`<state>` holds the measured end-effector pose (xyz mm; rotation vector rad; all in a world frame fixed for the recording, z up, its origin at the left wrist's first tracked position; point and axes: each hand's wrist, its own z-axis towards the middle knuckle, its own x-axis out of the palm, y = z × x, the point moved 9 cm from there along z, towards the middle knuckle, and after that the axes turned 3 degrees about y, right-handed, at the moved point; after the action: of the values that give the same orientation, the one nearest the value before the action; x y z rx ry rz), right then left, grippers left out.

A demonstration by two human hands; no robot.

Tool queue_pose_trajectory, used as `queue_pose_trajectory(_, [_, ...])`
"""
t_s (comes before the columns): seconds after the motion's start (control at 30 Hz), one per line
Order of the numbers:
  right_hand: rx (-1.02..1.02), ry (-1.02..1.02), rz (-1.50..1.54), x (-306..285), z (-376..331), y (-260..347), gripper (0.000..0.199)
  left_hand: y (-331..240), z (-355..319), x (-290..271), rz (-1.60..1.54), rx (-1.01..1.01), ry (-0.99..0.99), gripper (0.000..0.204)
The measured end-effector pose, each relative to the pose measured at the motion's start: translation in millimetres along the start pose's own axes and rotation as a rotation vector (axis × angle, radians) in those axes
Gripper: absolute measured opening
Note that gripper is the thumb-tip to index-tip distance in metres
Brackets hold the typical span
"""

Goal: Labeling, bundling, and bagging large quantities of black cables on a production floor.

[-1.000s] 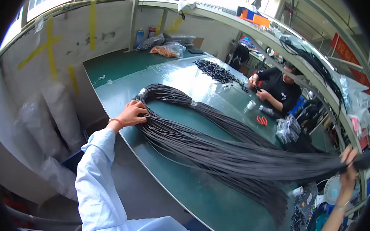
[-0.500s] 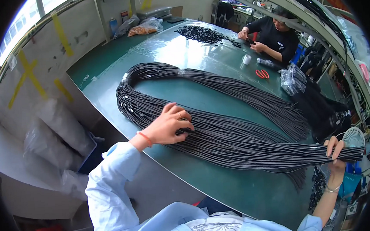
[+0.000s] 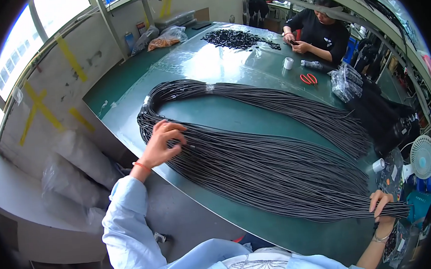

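Observation:
A long bundle of thin black cables (image 3: 257, 176) lies on the green table in a U shape, its bend toward the left and its loose ends toward the right. At the near strand's right end, my right hand (image 3: 382, 207) has its fingers wrapped round part of the cables, whose tips stick out beyond it. Over the near strand by the bend is my left hand (image 3: 164, 141), its fingers bent and thumb apart, with nothing seen in it. Clear tape (image 3: 210, 88) binds the far strand, and a white band (image 3: 147, 100) sits at the bend.
Across the green table (image 3: 120, 103), a co-worker (image 3: 320, 34) handles a small dark piece near a pile of small black parts (image 3: 237, 38). Red-handled pliers (image 3: 309, 79), white rolls (image 3: 288, 63) and plastic-wrapped black bundles (image 3: 348, 82) lie at the right. A small fan (image 3: 422, 157) stands at the right edge.
My left hand has moved left along the cables toward the bend. My right hand has come lower and nearer with the held ends, and the near strand has spread wider.

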<state>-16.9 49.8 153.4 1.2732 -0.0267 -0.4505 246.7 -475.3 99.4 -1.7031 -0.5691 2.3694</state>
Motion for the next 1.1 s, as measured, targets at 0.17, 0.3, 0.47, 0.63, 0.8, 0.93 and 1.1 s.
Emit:
queue_pose_trajectory(0.17, [-0.019, 0.026, 0.024, 5, 6, 3, 0.029, -38, 10, 54, 0.097, 0.260, 0.109, 0.024])
queue_pose_trajectory(0.3, [-0.061, -0.016, 0.056, -5, -11, 1, 0.025, 52, -16, -1, 0.279, -0.003, -0.134, 0.014])
queue_pose_trajectory(0.47, [-0.126, -0.223, 0.071, -37, 19, -4, 0.028, 77, -41, -25, 0.155, -0.196, -0.207, 0.023])
queue_pose_trajectory(0.63, [-0.352, -0.374, 0.306, -76, -46, 32, 0.051, -30, -11, 10, 0.141, -0.075, -0.128, 0.052])
queue_pose_trajectory(0.8, [-0.124, -0.466, 0.299, -52, -114, 15, 0.075, -115, -14, 83, 0.306, 0.079, 0.198, 0.064])
queue_pose_trajectory(0.93, [0.084, -0.655, 0.184, -63, -187, 8, 0.079, -140, 9, 132, 0.312, 0.165, 0.296, 0.071])
queue_pose_trajectory(1.1, [0.592, -0.574, -0.403, -41, -119, -26, 0.039, -138, 42, 166, 0.397, 0.135, 0.245, 0.072])
